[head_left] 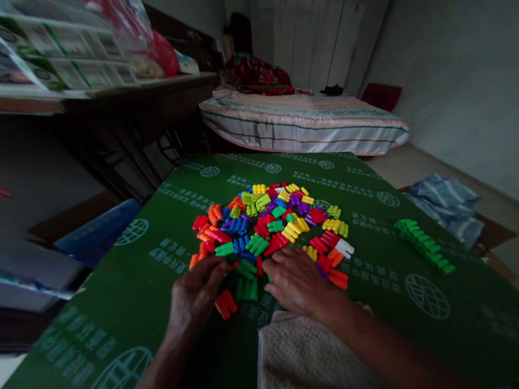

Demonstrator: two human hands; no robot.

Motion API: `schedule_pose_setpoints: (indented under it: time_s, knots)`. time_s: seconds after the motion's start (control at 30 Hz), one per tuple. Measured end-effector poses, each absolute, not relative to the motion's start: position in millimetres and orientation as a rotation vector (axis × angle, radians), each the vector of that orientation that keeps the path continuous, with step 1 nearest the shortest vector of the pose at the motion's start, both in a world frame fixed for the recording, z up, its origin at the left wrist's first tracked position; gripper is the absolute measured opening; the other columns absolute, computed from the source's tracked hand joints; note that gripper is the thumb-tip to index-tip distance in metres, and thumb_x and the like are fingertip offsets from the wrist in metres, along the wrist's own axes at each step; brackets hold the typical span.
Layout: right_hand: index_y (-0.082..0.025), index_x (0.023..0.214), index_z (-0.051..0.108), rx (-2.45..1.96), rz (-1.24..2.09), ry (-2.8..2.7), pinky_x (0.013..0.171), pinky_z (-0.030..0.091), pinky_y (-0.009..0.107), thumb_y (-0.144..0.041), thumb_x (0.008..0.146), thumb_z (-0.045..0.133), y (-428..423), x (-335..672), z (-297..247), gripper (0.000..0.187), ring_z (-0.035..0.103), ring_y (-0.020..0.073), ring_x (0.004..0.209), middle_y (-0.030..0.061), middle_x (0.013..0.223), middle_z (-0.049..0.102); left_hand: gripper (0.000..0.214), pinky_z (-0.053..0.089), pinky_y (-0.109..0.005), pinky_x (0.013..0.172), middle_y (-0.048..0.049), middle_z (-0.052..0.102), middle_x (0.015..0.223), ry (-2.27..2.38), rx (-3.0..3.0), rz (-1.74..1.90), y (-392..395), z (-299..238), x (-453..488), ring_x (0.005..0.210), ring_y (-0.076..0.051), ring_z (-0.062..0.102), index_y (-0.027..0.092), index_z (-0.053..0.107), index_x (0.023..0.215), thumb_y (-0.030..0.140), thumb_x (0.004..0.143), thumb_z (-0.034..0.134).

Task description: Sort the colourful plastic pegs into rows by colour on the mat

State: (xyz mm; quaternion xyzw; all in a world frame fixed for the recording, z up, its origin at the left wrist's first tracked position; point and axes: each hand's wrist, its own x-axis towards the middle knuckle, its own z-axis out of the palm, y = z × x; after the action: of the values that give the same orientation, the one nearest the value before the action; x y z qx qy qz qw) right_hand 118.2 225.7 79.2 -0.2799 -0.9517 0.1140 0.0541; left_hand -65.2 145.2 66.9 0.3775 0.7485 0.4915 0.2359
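Several colourful plastic building blocks (291, 230), ridged like joined tubes, lie in a loose heap on a green table (163, 344). My left hand (199, 290) is at the near left edge of the heap, thumb and fingers pressed together beside green blocks (246, 282). What the fingertips hold, if anything, is hidden. My right hand (294, 280) rests low over the heap's near side, its fingers curled down among the blocks and their tips partly hidden. An orange-red block (226, 304) lies just below the left fingertips. Between the hands is a narrow gap holding green and red blocks.
A row of joined green blocks (424, 245) lies at the table's right. A folded towel (311, 354) is at the near edge under my right forearm. Beyond stand a bed (303, 119) and, at left, a desk (93, 96) with boxes; a blue stool (98, 235) is beside the table.
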Motion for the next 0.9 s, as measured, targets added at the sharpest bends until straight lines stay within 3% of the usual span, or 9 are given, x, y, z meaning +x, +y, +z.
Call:
schedule_pose_setpoints:
  time_s: [0.1,0.3,0.47,0.57,0.67,0.8,0.9]
  knots:
    - [-0.015,0.093,0.063,-0.877,0.308,-2.937,0.089,0.043,0.045,-0.014,0.085,0.052,219,112,72,0.014,0.057,0.0255,0.098,0.0117,0.097,0.064,0.035,0.055,-0.027,0.064,-0.0042,0.073,0.078,2.059,1.038,1.354,147,65,-66,0.071,-0.021,0.067,0.019,0.068,0.077,0.050,0.062,0.062]
    - [-0.019,0.107,0.061,-0.777,0.487,-2.799,0.081,0.047,0.030,-0.006,0.081,0.047,229,143,76,0.032,0.057,0.0179,0.098,0.0059,0.104,0.064,0.041,0.056,-0.028,0.072,-0.0053,0.074,0.086,2.127,1.055,1.273,146,70,-69,0.081,-0.023,0.068,0.019,0.069,0.080,0.054,0.061,0.061]
    - [-0.023,0.118,0.060,-1.136,0.460,-2.504,0.096,0.044,0.035,0.001,0.074,0.048,248,225,65,0.051,0.055,0.0186,0.114,0.0048,0.119,0.064,0.038,0.055,-0.028,0.081,-0.0014,0.074,0.094,2.169,1.073,1.221,147,70,-70,0.092,-0.022,0.067,0.023,0.071,0.085,0.053,0.065,0.061]
    - [-0.024,0.114,0.064,-1.320,0.448,-2.470,0.095,0.046,0.036,0.002,0.073,0.047,255,273,51,0.051,0.058,0.0195,0.110,0.0052,0.116,0.066,0.037,0.056,-0.031,0.081,-0.0007,0.074,0.093,2.186,1.118,1.225,148,67,-70,0.089,-0.023,0.068,0.024,0.072,0.083,0.055,0.066,0.060]
    - [-0.024,0.112,0.065,-1.229,0.483,-2.532,0.096,0.046,0.036,0.002,0.075,0.046,257,300,41,0.049,0.058,0.0179,0.109,0.0048,0.114,0.067,0.037,0.056,-0.032,0.083,0.0002,0.074,0.089,2.199,1.149,1.231,147,66,-71,0.088,-0.024,0.068,0.025,0.072,0.084,0.054,0.066,0.060]
    - [-0.025,0.117,0.063,-1.281,0.367,-2.477,0.099,0.044,0.038,-0.005,0.078,0.049,252,306,39,0.046,0.055,0.0190,0.116,0.0055,0.123,0.063,0.036,0.056,-0.035,0.087,0.0006,0.074,0.098,2.201,1.158,1.227,145,67,-72,0.091,-0.025,0.068,0.026,0.073,0.082,0.054,0.063,0.062]
    - [-0.023,0.117,0.063,-1.659,0.172,-2.295,0.086,0.050,0.038,-0.026,0.083,0.056,243,293,39,0.035,0.061,0.0234,0.104,0.0098,0.114,0.065,0.040,0.057,-0.038,0.086,0.0009,0.075,0.095,2.225,1.114,1.252,147,62,-75,0.091,-0.027,0.068,0.028,0.073,0.080,0.059,0.058,0.061]
